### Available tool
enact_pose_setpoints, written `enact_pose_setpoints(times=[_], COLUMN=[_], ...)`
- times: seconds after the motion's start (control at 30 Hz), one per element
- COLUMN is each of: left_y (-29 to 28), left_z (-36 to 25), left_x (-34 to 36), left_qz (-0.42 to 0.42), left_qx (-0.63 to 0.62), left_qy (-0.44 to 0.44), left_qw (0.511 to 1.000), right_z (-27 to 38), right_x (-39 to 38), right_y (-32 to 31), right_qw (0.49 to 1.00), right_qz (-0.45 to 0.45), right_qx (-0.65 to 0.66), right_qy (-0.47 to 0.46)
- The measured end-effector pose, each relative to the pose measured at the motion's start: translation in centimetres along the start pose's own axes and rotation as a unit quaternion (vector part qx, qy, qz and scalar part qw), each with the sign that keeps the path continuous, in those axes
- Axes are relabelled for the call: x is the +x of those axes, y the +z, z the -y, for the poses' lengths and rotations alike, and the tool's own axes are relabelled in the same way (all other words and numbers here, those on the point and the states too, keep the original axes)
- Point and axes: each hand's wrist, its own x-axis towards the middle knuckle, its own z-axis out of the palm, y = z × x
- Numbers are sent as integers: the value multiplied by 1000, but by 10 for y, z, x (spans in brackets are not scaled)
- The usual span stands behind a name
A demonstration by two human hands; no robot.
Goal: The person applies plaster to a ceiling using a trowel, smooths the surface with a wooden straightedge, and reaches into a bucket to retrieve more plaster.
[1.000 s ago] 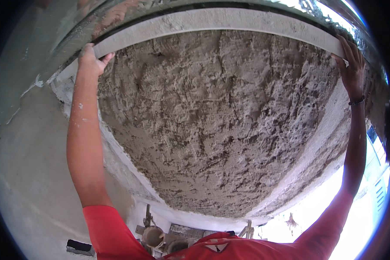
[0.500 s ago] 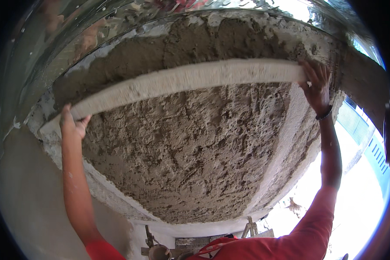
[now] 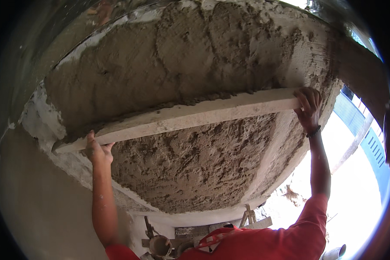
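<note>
A long, pale straightedge board [image 3: 195, 116] lies across the wet mortar, its left end lower in the picture than its right. My left hand [image 3: 99, 149] grips it near the left end, with the thumb and fingers on its edges. Near the right end my right hand [image 3: 308, 106] is closed over it; a dark band circles that wrist. Wet mortar has gathered along the board's upper edge. Beyond the board the mortar [image 3: 130, 73] looks smoother, with cracks and pits. On my side the mortar [image 3: 195, 160] is rough and lumpy.
A smooth grey wall [image 3: 39, 195] stands at the left. A round bucket [image 3: 160, 246] and wooden planks [image 3: 260, 224] are at the bottom. A dark beam [image 3: 362, 82] juts out at the right, with a blue gate [image 3: 375, 151] outside in bright light.
Both hands have drawn the board toward me, down the picture, uncovering more smoothed mortar beyond it. Mortar has built up along its upper edge. Both hands still grip the board.
</note>
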Motion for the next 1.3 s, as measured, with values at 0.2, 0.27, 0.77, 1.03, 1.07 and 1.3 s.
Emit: enact_pose_setpoints(times=[0.2,0.27,0.77,1.03,1.07,1.3], left_y=[-13,-15,-117,-198,-207,-253], left_z=[36,45,163,218,223,266], left_x=[-31,-44,-86,-163,-176,-261], left_qz=[-59,-67,-65,-100,-107,-163], left_qx=[20,10,-48,-128,-145,-231], left_qy=[-5,-14,-75,-99,-113,-166], left_qw=[998,998,994,982,977,945], right_z=[15,22,36,30,28,20], right_x=[-57,-75,-188,-133,-125,-62], right_y=[13,15,16,-22,-25,-40], right_qw=[999,999,979,937,925,870], right_qz=[25,35,173,346,377,460], right_qx=[25,30,90,46,52,-65], right_qy=[13,16,65,-2,-11,-163])
